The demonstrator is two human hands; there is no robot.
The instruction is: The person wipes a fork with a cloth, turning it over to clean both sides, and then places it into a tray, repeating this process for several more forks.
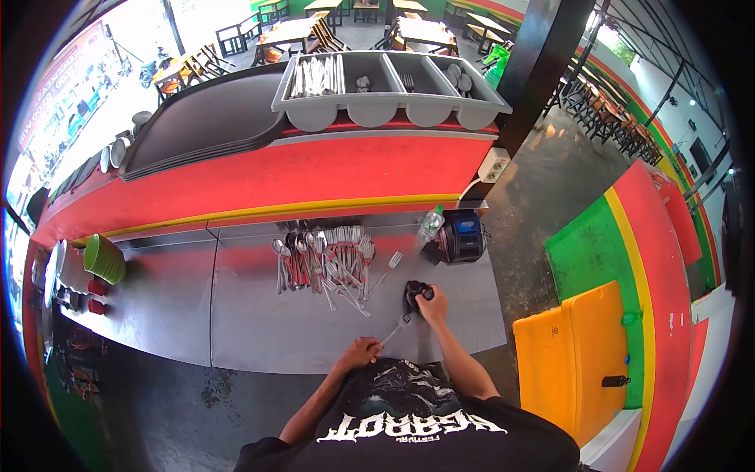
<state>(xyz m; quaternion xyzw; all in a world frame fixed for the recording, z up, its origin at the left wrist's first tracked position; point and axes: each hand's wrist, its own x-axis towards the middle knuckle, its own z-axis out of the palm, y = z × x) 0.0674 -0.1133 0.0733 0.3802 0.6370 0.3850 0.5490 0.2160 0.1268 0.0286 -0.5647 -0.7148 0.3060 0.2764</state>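
Observation:
My left hand (pixel 362 352) is closed on the handle end of a fork (pixel 393 330), near the front edge of the steel counter (pixel 267 334). The fork's tines point up and to the right, toward my right hand (pixel 432 305). That hand grips a dark cloth (pixel 414 294) just above the tines. Further back on the counter lies a pile of spoons and forks (pixel 326 256), with a single fork (pixel 393 260) at its right side.
A clear bottle (pixel 431 224) and a dark blue device (pixel 462 236) stand at the counter's back right. Green bowls (pixel 104 259) are at the left. On the red ledge sit dark trays (pixel 204 114) and a grey cutlery holder (pixel 393 101). A yellow bin (pixel 570 362) stands right.

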